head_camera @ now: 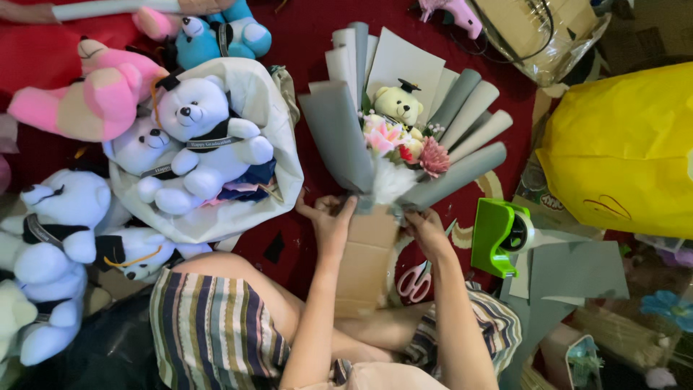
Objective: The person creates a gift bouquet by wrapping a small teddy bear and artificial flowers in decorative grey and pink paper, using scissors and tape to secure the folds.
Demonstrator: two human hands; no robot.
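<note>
Striped fabric (209, 328) over the person's knees fills the bottom of the view, and both bare forearms reach up from it to the neck of a bouquet (401, 130); the left hand (330, 220) has its fingers curled around the gathered base of the grey wrapping paper, thumb pointing outward to the left, while the right hand (426, 227) pinches the same neck from the other side, fingers closed on the paper. The bouquet lies flat on the red cloth (303, 36) with its head pointing away from the person; folded grey and white sheets fan out around a small cream bear (398, 103) in a black cap, pink flowers (382, 136) and a darker pink bloom (434, 157). A strip of brown cardboard (364, 263) lies under the neck, between the forearms; pink-handled scissors (415, 280) lie just beside the right forearm, and a green tape dispenser (499, 236) stands near them (with loose grey sheets (577, 271) beside it). To the left, white bears (202, 133) sit in a cream wrap; a pink plush (86, 90) and a blue plush (224, 32) lie beyond; a yellow bag (621, 148) lies at the right.
</note>
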